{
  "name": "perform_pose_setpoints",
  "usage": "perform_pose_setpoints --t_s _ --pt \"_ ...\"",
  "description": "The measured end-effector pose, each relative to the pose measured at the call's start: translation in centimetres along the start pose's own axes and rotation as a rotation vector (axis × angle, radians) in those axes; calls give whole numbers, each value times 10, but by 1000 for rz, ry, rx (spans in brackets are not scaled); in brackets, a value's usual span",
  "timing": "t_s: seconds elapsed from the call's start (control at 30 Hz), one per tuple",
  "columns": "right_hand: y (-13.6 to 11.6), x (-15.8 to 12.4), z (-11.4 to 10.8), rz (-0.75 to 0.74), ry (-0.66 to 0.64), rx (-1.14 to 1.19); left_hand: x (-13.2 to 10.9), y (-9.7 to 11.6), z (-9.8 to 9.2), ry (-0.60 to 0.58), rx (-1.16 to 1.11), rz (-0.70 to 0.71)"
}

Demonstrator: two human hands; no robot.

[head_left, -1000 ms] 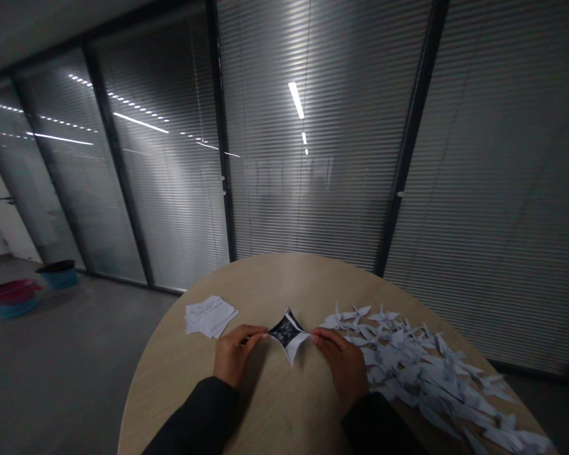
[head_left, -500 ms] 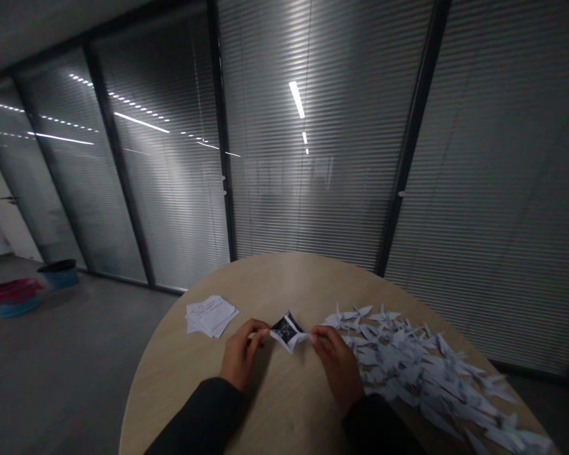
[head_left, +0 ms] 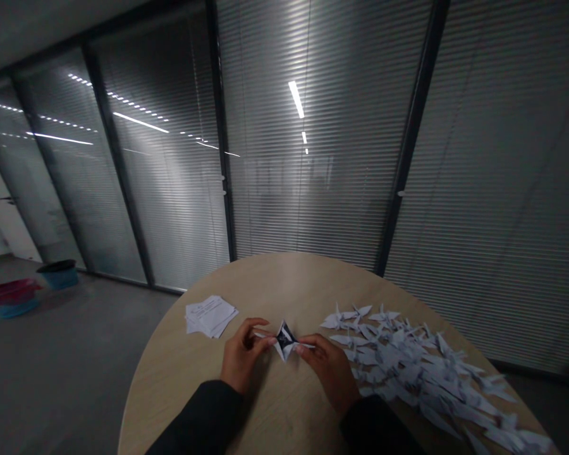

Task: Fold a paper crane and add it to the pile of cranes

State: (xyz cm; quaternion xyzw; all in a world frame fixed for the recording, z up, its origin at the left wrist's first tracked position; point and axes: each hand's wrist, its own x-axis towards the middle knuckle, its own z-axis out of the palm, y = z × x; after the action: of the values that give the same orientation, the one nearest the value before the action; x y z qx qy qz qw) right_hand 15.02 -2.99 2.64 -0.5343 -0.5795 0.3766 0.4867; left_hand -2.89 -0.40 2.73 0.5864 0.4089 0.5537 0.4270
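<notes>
Between my hands, over the middle of the wooden table (head_left: 294, 278), is a partly folded sheet of paper (head_left: 285, 342), white outside with a dark printed inner face. It forms a small diamond-shaped pocket. My left hand (head_left: 244, 354) pinches its left corner between thumb and fingers. Pinching the opposite corner is my right hand (head_left: 329, 363). To the right lies a large heap of white folded paper cranes (head_left: 408, 360), close beside my right hand.
A loose stack of white paper sheets (head_left: 212, 315) rests on the table's left side. Beyond the table's far edge stands a glass partition with blinds (head_left: 308, 208). On the floor at left are a bin with a red liner (head_left: 12, 296) and a blue bin (head_left: 59, 275).
Both hands have come closer together. The paper between them has narrowed sideways, its side corners drawn inward and its pocket folded in further.
</notes>
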Motion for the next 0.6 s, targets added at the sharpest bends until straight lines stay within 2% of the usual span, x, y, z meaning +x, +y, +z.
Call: perform_pose_setpoints --t_s 0.23,0.33,0.6 --pt "-6 -2 -3 8 48 -142 -2 5 1 41 -25 -38" --pt "-7 -3 -4 -38 54 -153 -3 8 3 46 -74 -66" --pt "-2 -6 2 -64 101 -116 -2 2 3 17 -22 -53"
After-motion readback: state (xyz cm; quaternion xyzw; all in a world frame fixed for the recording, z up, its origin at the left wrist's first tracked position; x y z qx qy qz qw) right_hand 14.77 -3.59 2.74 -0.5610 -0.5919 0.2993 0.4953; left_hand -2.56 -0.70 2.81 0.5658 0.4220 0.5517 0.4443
